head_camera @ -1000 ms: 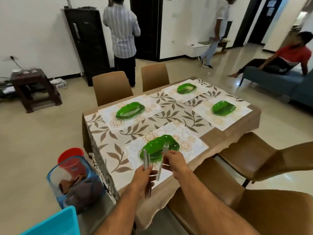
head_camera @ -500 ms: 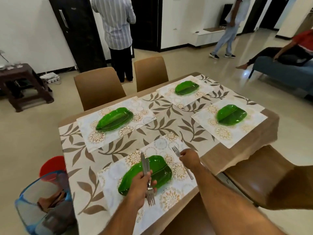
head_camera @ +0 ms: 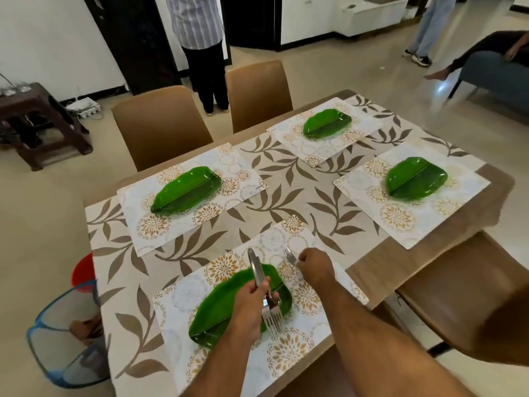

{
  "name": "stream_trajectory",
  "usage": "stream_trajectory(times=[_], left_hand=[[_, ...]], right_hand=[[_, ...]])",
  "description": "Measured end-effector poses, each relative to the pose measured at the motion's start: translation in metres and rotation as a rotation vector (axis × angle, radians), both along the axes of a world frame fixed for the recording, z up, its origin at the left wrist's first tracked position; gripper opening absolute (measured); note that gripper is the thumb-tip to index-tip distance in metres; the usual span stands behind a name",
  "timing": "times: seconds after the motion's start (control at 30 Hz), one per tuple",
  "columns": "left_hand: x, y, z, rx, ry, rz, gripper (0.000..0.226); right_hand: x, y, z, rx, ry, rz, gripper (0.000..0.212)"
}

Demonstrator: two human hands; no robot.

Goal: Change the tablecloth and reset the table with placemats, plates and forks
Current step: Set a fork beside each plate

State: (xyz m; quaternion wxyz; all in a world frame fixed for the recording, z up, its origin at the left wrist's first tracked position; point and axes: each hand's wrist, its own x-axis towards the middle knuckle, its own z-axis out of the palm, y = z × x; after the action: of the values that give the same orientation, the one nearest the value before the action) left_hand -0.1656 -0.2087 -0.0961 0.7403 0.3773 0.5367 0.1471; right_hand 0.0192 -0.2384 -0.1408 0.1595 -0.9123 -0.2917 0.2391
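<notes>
Several forks point(head_camera: 269, 299) sit bunched in my left hand point(head_camera: 249, 306) over the near green plate point(head_camera: 217, 308); my right hand point(head_camera: 315, 267) pinches one fork point(head_camera: 289, 255) beside it, on the placemat point(head_camera: 309, 325)

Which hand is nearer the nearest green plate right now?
Left. The left hand holds a bundle of forks directly over the nearest green plate; the right hand is off its right end, over the placemat.
</notes>
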Motion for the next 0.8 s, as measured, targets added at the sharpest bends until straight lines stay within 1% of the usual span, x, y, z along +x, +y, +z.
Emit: stream_trajectory(times=[0.07, 0.13, 0.2, 0.27, 0.3, 0.33, 0.4, 0.53, 0.57, 0.63, 0.73, 0.8], left_hand=[[0.003, 0.003, 0.004, -0.002, -0.004, 0.007, 0.015], [0.004, 0.004, 0.012, 0.004, -0.021, -0.005, 0.016], [0.004, 0.002, 0.022, 0.034, -0.04, -0.046, 0.016], [0.0, -0.002, 0.034, 0.086, -0.037, -0.115, 0.016], [-0.003, -0.005, 0.041, 0.111, -0.033, -0.155, 0.016], [-0.006, -0.006, 0.045, 0.129, -0.04, -0.195, 0.016], [-0.014, -0.014, 0.058, 0.169, -0.071, -0.317, 0.017], [-0.015, -0.033, 0.084, 0.261, -0.095, -0.651, 0.018], [-0.014, -0.031, 0.086, 0.265, -0.086, -0.715, 0.017], [-0.012, -0.052, 0.102, 0.264, -0.073, -0.891, 0.017], [-0.005, -0.076, 0.118, 0.246, -0.087, -1.078, 0.017], [0.003, -0.103, 0.135, 0.261, -0.123, -1.157, 0.016]], right_hand=[[-0.002, -0.001, 0.009, 0.059, 0.005, -0.031, 0.016], [-0.011, -0.003, 0.024, 0.174, 0.083, -0.047, 0.014], [-0.024, -0.007, 0.044, 0.314, 0.248, -0.043, 0.016], [-0.042, -0.018, 0.071, 0.447, 0.488, -0.081, 0.024], [-0.049, -0.025, 0.085, 0.487, 0.586, -0.094, 0.028], [-0.057, -0.032, 0.095, 0.504, 0.645, -0.094, 0.031], [-0.071, -0.051, 0.113, 0.522, 0.673, -0.099, 0.03], [-0.077, -0.099, 0.133, 0.575, 0.699, -0.221, 0.022], [-0.077, -0.105, 0.135, 0.594, 0.738, -0.251, 0.021], [-0.08, -0.146, 0.151, 0.637, 0.771, -0.33, 0.021], [-0.075, -0.187, 0.166, 0.658, 0.832, -0.366, 0.025], [-0.072, -0.223, 0.185, 0.719, 0.864, -0.362, 0.018]])
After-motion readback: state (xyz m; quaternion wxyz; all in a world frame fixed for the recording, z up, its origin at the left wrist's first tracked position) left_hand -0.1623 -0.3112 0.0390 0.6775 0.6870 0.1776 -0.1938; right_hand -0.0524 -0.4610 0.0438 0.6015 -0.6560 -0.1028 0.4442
